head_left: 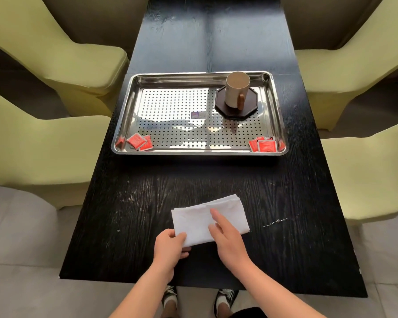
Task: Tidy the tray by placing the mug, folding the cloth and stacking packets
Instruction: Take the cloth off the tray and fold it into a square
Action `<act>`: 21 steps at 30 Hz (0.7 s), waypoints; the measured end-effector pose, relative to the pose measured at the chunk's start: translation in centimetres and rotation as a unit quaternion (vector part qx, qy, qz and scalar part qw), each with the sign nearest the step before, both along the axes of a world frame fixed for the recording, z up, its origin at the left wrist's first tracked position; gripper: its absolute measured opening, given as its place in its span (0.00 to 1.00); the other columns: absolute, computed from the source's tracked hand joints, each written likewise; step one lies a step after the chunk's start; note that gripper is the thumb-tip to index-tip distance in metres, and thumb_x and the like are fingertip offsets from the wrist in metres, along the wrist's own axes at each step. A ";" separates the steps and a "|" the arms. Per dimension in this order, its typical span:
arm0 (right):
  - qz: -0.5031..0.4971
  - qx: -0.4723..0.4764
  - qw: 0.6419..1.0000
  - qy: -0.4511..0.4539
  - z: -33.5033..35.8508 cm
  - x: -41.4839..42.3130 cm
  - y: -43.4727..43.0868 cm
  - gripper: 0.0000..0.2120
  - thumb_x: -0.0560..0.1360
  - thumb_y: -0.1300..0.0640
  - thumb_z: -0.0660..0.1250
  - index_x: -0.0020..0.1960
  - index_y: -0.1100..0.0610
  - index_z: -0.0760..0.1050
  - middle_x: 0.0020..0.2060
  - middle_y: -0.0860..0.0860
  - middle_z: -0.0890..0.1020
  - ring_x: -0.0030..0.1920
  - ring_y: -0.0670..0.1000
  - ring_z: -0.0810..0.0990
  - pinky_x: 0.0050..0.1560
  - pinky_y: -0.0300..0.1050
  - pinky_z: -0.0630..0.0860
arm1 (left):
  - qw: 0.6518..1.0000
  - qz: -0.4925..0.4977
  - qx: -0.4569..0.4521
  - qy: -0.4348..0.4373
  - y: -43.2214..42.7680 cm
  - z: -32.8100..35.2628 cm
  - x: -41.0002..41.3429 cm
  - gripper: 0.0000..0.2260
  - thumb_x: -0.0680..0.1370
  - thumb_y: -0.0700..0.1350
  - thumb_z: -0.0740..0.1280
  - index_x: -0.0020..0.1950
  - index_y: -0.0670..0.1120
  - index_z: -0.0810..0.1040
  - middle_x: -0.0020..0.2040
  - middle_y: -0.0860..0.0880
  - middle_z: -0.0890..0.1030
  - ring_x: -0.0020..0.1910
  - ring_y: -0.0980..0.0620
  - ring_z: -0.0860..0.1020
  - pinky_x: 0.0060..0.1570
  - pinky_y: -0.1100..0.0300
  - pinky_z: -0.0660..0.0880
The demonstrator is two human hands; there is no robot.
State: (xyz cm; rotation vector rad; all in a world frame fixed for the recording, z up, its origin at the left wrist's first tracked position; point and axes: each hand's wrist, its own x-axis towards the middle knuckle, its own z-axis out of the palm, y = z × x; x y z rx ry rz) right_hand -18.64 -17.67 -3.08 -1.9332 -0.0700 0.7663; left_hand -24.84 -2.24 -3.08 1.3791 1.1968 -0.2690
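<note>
Head view: the white cloth (207,219) lies on the dark worktop (147,203) in the lower middle of the frame, well apart from the tray (193,75). It is folded into a rough rectangle, and layered edges show at its upper right corner. The left hand (170,246) grasps the cloth's lower left corner, with the thumb on top and the other fingers curled beneath. The right hand (228,239) lies on the cloth's right half. Its fingers (216,215) are straight and released, pressing the fabric flat rather than gripping it.

The steel tray sits in the middle of the frame. The mug (236,90) stands upright on a dark octagonal coaster (251,104) in the tray's upper right part, so the mug step looks done. The red packets lie in two lots: the left packet group (139,141) in the tray's lower left corner and the right packet group (264,144) in its lower right corner. Each lot overlaps loosely and is not squared up, and the two are well apart, so the stacking looks undone.

The folding seems well under way. Whether another fold is meant I cannot tell. The cloth probably has yet to go onto the tray.

A pale thread (275,222) lies on the worktop right of the cloth. Yellow-green chairs (55,53) flank both sides of the frame.
</note>
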 end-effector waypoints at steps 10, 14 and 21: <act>-0.080 0.098 0.986 0.110 0.7 0.7 1.9 0.22 0.83 0.52 0.61 0.76 0.50 0.67 0.69 0.41 0.71 0.65 0.37 0.71 0.60 0.31 0.69 | 0.990 -0.080 0.099 -0.058 -0.9 2.1 0.3 0.12 0.78 0.40 0.65 0.59 0.51 0.78 0.44 0.49 0.86 0.40 0.52 0.85 0.38 0.53 0.84; -0.119 0.060 0.988 0.072 0.4 -0.8 0.2 0.19 0.82 0.53 0.63 0.72 0.51 0.72 0.65 0.38 0.75 0.61 0.32 0.72 0.53 0.21 0.69 | 0.986 -0.083 0.133 -0.062 -1.1 2.7 1.0 0.14 0.78 0.40 0.65 0.61 0.51 0.78 0.42 0.51 0.85 0.38 0.54 0.84 0.35 0.56 0.83; -0.073 0.040 0.992 0.098 0.3 -0.8 -0.8 0.16 0.82 0.54 0.63 0.48 0.34 0.81 0.49 0.30 0.83 0.55 0.33 0.79 0.53 0.27 0.73 | 0.944 -0.183 0.261 -0.085 -3.3 4.0 2.4 0.16 0.77 0.48 0.66 0.64 0.54 0.76 0.35 0.54 0.82 0.35 0.59 0.81 0.33 0.62 0.75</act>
